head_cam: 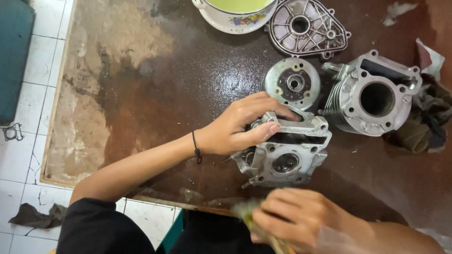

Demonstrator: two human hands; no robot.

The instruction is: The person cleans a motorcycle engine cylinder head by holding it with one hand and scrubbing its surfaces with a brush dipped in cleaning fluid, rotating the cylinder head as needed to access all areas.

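Note:
A grey metal cylinder head (287, 153) lies on the dark brown work board (155, 94). My left hand (238, 124) grips its upper left side, thumb along the edge and fingers over the top. My right hand (299, 218) is at the bottom of the view, just below the cylinder head, blurred, closed around a yellowish brush (247, 211) with bristles pointing left.
A finned engine cylinder (372, 94) stands to the right, a round metal rotor (293, 82) behind the cylinder head, a webbed cover plate (306, 26) at the top, beside a white bowl (235, 16) of yellowish liquid. Dark rags (423, 122) lie far right. White tiled floor on the left.

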